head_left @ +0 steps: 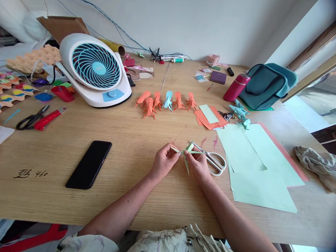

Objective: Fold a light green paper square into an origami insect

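Observation:
Between my two hands is a pale green folded-paper figure (189, 146) with several thin pointed limbs sticking out. My left hand (164, 159) pinches one limb at the figure's left side. Its body and right side are gripped by the thumb and fingers of my right hand (197, 164), which partly cover it. White-handled scissors (221, 168) lie on the table just beyond and right of my right hand, their blades partly hidden. Several orange folded-paper figures (149, 107) and one blue folded-paper figure (168, 100) stand in a group farther back.
A black phone (88, 164) lies left on the wooden table, near a white fan (95, 70), black scissors (30, 120) and a red cutter (48, 120). Pale green sheets (262, 188), orange paper (212, 120), a pink bottle (236, 88) and a teal bag (264, 87) are right.

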A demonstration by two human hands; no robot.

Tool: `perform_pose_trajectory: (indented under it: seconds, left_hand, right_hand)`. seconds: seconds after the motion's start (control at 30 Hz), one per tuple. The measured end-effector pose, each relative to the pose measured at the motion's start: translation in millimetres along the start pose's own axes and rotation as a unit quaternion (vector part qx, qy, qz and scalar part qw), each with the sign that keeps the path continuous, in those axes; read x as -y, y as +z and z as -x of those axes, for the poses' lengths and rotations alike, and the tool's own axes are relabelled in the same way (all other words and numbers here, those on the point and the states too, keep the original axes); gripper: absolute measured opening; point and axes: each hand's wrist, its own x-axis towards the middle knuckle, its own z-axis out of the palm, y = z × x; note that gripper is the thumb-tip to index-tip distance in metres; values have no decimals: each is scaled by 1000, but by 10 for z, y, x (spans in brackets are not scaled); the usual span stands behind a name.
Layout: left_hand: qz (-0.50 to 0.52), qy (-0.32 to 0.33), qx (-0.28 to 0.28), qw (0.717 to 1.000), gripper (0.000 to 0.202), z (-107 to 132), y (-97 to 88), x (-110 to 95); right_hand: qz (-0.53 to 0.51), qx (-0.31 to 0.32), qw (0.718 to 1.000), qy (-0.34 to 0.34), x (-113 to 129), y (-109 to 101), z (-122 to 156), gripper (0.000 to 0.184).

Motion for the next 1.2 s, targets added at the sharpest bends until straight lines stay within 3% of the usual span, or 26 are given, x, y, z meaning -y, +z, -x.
perform_pose_trajectory:
  seconds: [0.33,0.67,0.93,1.2]
  left_hand:
    - [77,-75,-27,994,33,36,50,18]
    - [94,-93,-2,991,35,24,34,-55]
    - [97,-118,-17,988,31,23,33,-19]
    - [102,-101,-33,989,35,28,48,-3]
  right_hand:
    - [14,-7,1000,-4,8,23,1,39]
    - [-1,-8,1000,2,-11,-6,-11,35]
    - [2,-7,1000,0,-14,13,-5,38]
    - [9,-6,1000,-7,2,40,-5,38]
